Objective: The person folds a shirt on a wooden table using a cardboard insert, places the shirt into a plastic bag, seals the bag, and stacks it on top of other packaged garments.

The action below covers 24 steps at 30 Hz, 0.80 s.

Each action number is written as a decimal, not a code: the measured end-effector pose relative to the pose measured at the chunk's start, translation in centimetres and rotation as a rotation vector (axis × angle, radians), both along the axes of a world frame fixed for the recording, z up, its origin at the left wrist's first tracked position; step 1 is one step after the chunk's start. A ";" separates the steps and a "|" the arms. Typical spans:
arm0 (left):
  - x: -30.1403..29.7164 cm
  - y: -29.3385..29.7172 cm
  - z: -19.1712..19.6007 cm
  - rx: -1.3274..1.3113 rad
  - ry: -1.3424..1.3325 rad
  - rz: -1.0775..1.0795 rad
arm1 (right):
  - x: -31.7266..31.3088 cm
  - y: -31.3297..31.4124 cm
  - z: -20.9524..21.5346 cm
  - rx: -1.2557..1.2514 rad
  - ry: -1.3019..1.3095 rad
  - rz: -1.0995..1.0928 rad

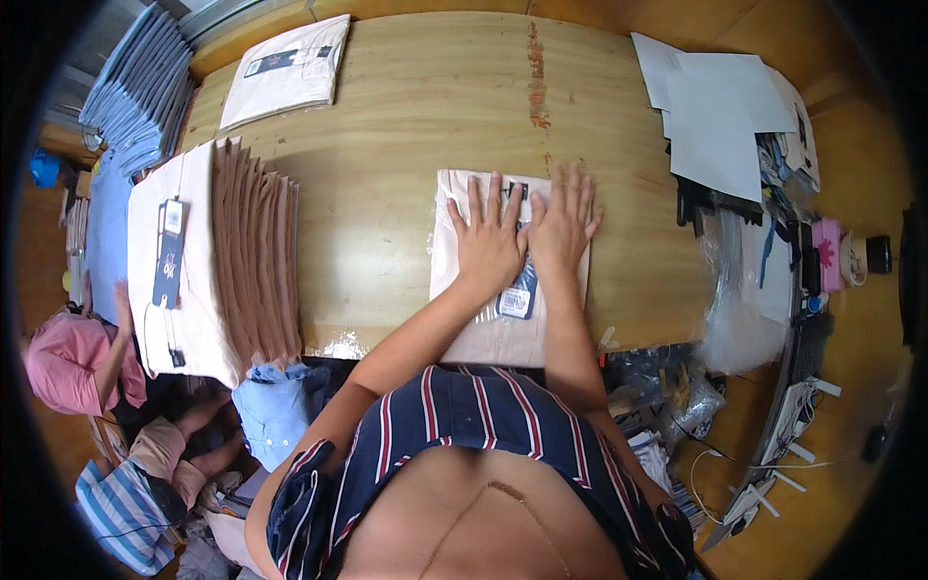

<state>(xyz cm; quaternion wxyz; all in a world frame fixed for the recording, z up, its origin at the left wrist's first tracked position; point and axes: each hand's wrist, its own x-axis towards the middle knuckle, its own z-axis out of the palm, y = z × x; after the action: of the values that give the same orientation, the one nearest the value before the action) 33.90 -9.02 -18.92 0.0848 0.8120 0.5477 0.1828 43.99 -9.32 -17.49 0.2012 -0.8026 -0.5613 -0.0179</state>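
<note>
Garment, folded pale pink in clear plastic (488,333), is lying at the near edge of the table (406,106), navy tag (518,298) showing. Left hand (490,249) is pressed flat on it, fingers spread wide. Right hand (559,235) is right beside it, also flat and open, fingers a bit closer together. Neither's gripping anything, btw. Big stack of pale folded garments (259,261) off to the left, white sheets (715,126) at far right.
</note>
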 end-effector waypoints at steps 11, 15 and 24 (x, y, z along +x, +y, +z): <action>0.1 -0.1 -0.4 -0.151 0.076 -0.001 | -0.3 0.1 -2.7 -0.215 0.000 -0.016; 0.3 0.1 -0.7 -0.165 0.090 -0.008 | -0.2 0.3 -3.0 -0.240 -0.015 -0.021; -0.5 0.2 -1.1 -0.146 0.067 -0.061 | 0.1 0.1 -2.2 -0.320 -0.061 0.061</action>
<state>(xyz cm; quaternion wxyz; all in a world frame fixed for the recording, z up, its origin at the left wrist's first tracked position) 33.38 -8.85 -19.97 0.1308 0.8256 0.5372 0.1126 44.10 -9.19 -19.70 0.0541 -0.8061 -0.5869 0.0533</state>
